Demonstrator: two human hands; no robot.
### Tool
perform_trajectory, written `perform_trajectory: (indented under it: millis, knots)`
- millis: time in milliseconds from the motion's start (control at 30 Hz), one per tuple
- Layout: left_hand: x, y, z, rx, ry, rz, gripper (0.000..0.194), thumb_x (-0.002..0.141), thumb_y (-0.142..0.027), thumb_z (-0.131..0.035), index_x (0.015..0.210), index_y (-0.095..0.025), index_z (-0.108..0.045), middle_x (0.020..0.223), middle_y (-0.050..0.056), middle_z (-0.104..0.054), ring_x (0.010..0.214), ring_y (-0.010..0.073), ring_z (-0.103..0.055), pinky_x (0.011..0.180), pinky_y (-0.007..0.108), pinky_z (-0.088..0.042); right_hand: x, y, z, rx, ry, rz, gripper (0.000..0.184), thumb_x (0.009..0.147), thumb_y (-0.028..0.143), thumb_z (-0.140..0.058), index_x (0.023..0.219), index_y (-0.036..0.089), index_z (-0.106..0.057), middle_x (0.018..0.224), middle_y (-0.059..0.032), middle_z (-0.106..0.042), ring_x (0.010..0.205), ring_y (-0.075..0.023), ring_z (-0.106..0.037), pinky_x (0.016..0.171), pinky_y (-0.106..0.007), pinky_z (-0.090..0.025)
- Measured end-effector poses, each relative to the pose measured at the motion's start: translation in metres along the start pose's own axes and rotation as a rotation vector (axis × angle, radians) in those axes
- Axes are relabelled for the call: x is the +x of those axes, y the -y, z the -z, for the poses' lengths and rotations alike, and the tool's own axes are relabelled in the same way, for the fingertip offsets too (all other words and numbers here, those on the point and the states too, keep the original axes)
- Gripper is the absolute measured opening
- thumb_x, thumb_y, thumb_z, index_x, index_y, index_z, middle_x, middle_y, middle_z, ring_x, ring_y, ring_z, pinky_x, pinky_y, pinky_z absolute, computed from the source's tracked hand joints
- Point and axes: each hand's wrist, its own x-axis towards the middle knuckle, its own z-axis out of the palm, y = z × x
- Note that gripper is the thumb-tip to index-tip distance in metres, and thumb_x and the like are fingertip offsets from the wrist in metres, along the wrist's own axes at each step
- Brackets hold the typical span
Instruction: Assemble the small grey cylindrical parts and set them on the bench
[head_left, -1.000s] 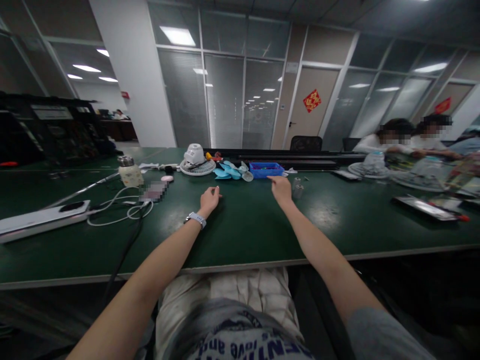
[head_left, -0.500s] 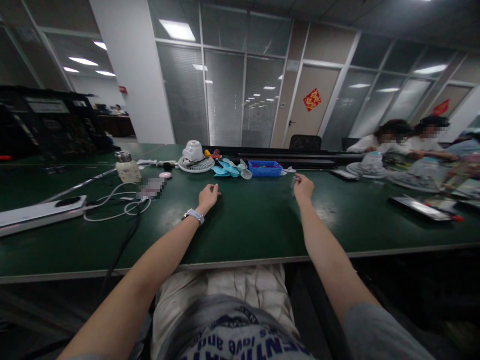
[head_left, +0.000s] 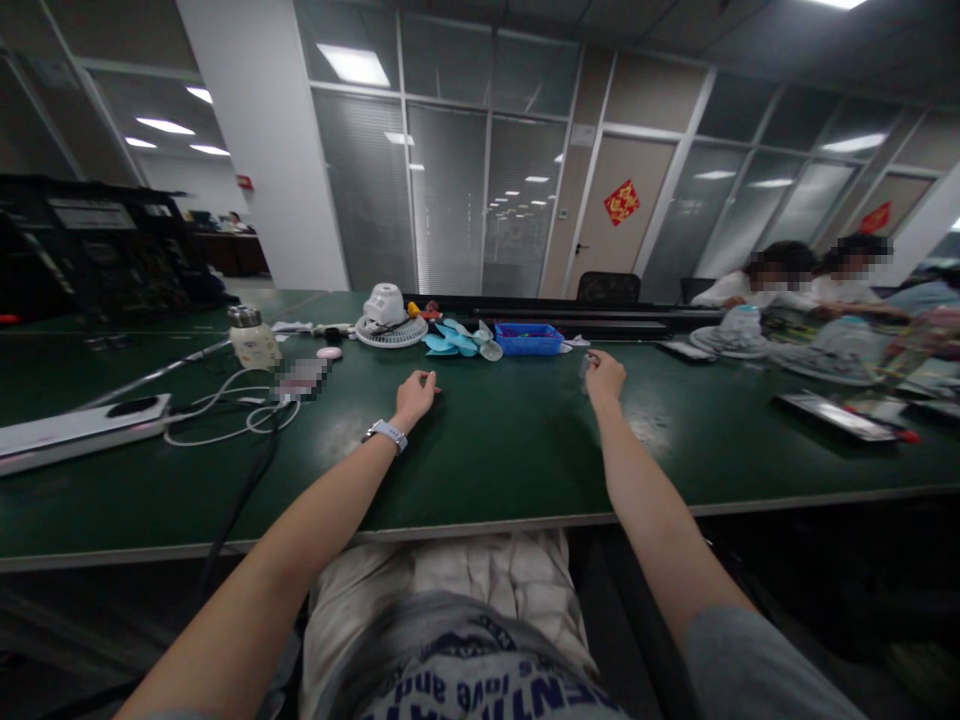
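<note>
My left hand (head_left: pixel 416 393) rests on the green table (head_left: pixel 495 450) with its fingers curled under; whatever is inside them is hidden. A watch (head_left: pixel 387 433) sits on that wrist. My right hand (head_left: pixel 604 375) is farther right on the table, closed round a small grey cylinder (head_left: pixel 583 366) whose end shows at its left side. Just beyond both hands lie a blue tray (head_left: pixel 529 341), light blue fan blades (head_left: pixel 456 342) and a white fan with its grille (head_left: pixel 384 318).
At the left are a white bottle (head_left: pixel 251 342), a coiled white cable (head_left: pixel 225 415), a long white device (head_left: pixel 75 430) and a black cable (head_left: pixel 247 490) running over the front edge. Two people (head_left: pixel 795 280) work at the far right, with a flat dark device (head_left: pixel 840 415) nearby.
My right hand moved from beside the blue tray to the right and closed over the small grey cylinders that stood there. The left hand stayed put.
</note>
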Motion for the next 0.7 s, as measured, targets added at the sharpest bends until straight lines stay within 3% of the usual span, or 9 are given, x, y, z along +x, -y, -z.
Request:
perform_trajectory:
  millis: [600,700]
  knots:
    - [-0.0011,-0.0014,0.0003,0.023,0.005,-0.003,0.035,0.093,-0.041,-0.042,0.109,-0.016,-0.061,0.093,0.007,-0.075,0.093,0.0219,-0.067,0.078,0.029,-0.045,-0.0051,0.005,0.0055,-0.072,0.022,-0.164,0.028,0.082,0.021,-0.058,0.108,0.024,-0.07,0.1,-0.0097,-0.07,0.096,-0.0245,-0.065,0.084,-0.035,-0.048]
    - [-0.0009,-0.0009,0.0006,0.024,0.007,-0.005,0.035,0.093,-0.041,-0.043,0.11,-0.016,-0.061,0.093,0.008,-0.075,0.093,0.022,-0.067,0.079,0.03,-0.045,-0.0083,0.0042,0.0032,-0.088,0.028,-0.201,0.042,0.078,0.03,-0.067,0.119,0.023,-0.063,0.111,-0.0128,-0.066,0.101,-0.027,-0.063,0.086,-0.037,-0.048]
